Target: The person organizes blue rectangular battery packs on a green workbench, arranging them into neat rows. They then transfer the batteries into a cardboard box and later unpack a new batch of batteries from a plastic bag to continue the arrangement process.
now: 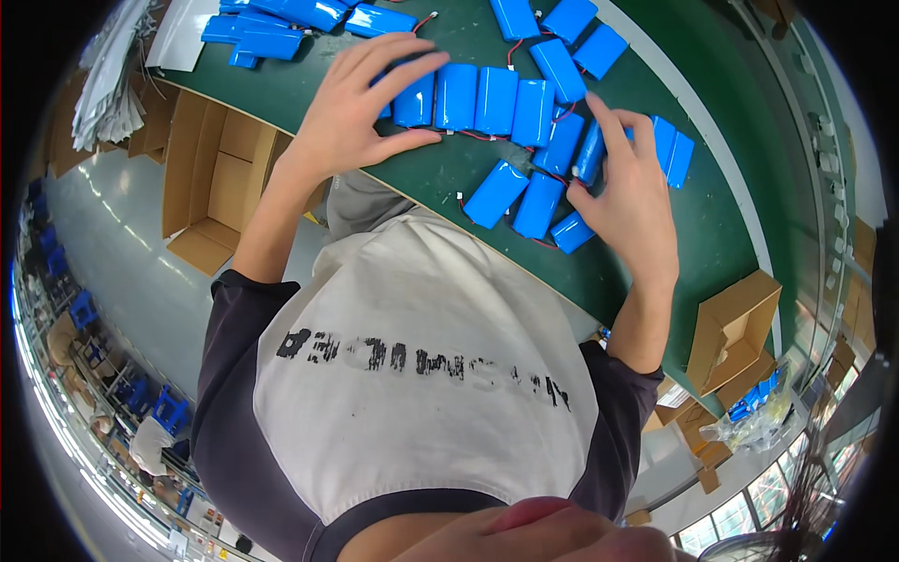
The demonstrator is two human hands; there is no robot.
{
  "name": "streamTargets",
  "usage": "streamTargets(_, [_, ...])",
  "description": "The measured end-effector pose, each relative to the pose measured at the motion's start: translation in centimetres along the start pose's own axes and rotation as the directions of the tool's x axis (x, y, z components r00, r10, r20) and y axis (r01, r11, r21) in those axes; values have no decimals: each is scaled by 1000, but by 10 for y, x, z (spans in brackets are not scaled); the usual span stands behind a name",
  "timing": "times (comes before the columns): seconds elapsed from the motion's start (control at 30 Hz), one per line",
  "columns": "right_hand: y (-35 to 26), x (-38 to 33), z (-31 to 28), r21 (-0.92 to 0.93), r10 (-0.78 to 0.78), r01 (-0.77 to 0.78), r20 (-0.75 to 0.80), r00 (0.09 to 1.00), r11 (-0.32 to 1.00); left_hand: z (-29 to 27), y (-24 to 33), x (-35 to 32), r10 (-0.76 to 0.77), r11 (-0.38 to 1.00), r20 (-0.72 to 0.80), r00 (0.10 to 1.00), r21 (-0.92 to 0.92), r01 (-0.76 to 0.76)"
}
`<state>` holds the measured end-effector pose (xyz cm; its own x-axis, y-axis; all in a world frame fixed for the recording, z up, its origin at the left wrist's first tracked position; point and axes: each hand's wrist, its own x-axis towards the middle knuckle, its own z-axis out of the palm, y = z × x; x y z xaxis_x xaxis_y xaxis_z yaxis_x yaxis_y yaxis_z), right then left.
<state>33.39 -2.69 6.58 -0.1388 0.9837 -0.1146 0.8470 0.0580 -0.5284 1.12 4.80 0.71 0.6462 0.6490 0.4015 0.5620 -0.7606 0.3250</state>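
While spread flat over the near end of a row of blue battery packs [487, 98], left hand [361, 103] open wide, fingers [412, 70] fanned across the leftmost pack [413, 98], gripping nothing. Right hand [632, 192] open too, fingers half curled, fingertips [599, 117] touching a tilted pack [590, 150] at the right end of the row, thumb side just beside a small pack [571, 231] lying loose; whether anything pinched there, cannot tell. Row itself set near the front edge of the green tabletop [431, 178], packs side by side and touching, thin red leads [478, 136] trailing out beneath. Three more packs [520, 199] lying slanted between the two hands, closer to the front edge. Beyond the right hand, two packs [672, 150] toward the tabletop's right edge. Further back, a loose group of packs [562, 37] near the far edge, and another heap [281, 23] at the far left corner, partly on a white sheet [183, 37]. Below the front edge on the left, an open cardboard box [220, 173] on the floor, with a stack of flat grey sheets [108, 84] just beside. Off the right end, another open cardboard box [735, 328], and near that a clear bag of blue packs [758, 403]. White and dark shirt [421, 375] filling the lower middle.
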Motion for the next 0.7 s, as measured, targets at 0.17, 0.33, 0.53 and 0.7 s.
streamTargets(0.17, [26,0,-7,-22,-284,285,35,958,958,6,8,2,-2,999,59,998,-54,5])
streamTargets(0.33, [23,-5,-7,-262,-385,376,18,923,889,12,13,17,53,996,126,991,68,-62])
streamTargets(0.53, [-8,21,33,-281,-530,521,50,847,806,19,9,22,135,974,189,973,155,-165])
streamTargets(0.7, [-6,-3,42,-205,-447,440,12,895,875,5,2,8,172,982,199,965,42,-184])
